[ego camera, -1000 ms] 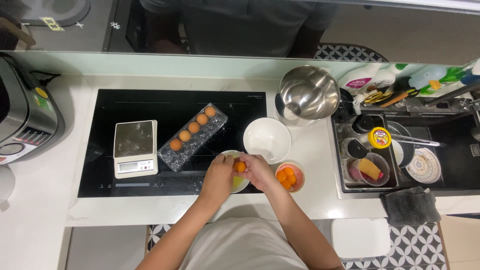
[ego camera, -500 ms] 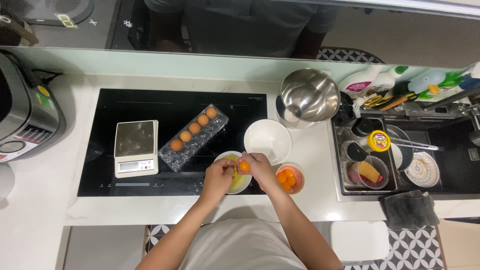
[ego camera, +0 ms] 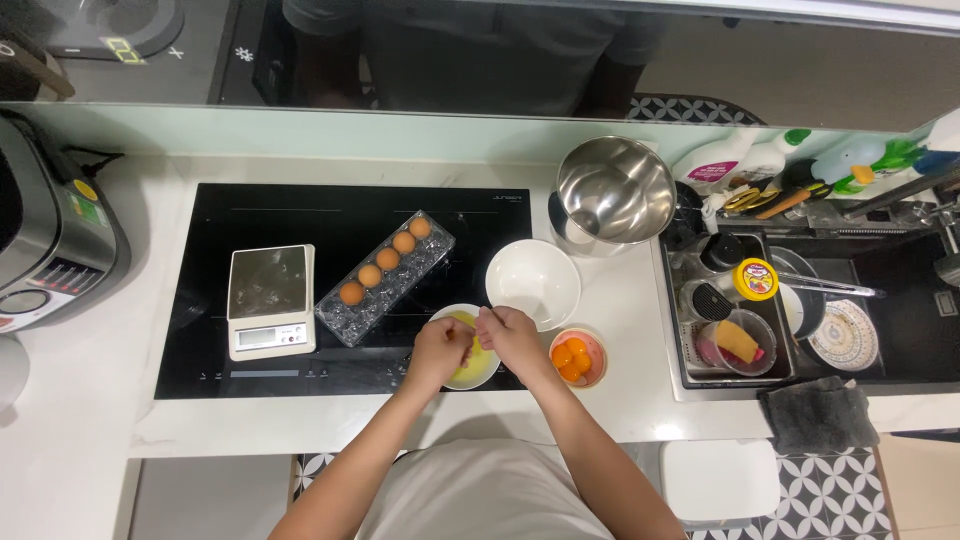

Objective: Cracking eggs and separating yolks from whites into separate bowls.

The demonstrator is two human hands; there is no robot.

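Seemingly mid-separation, the head view looks straight down on a white table with a black cooktop point(ego camera: 300, 290) set into it. Both hands meet over a small white bowl point(ego camera: 468, 372) that sits near the front edge of the cooktop. The left hand point(ego camera: 440, 352) and right hand point(ego camera: 508, 335) are touching, their fingers pinched together on what seems to be an egg shell; the shell itself is too hidden to make out, though pale yellow liquid shows in the bowl beneath, so holding it right above the bowl looks meant to catch the drip.

Just right of that bowl, near the table's front edge, a small pink bowl point(ego camera: 578, 357) holds several orange yolks, close enough for a short transfer. Behind the hands stands an empty white bowl point(ego camera: 533, 283), and further back toward the rear edge a steel mixing bowl point(ego camera: 614, 190).

On the cooktop's middle lies a clear egg tray point(ego camera: 385, 280), set diagonally, with four brown eggs left along one row. A kitchen scale point(ego camera: 270, 300) stands just left of it. At the table's right end, a sink point(ego camera: 900, 300) holds dishes and a tub, with a dark cloth point(ego camera: 818, 415) at its front edge. A grey appliance point(ego camera: 45, 250) fills the left end.
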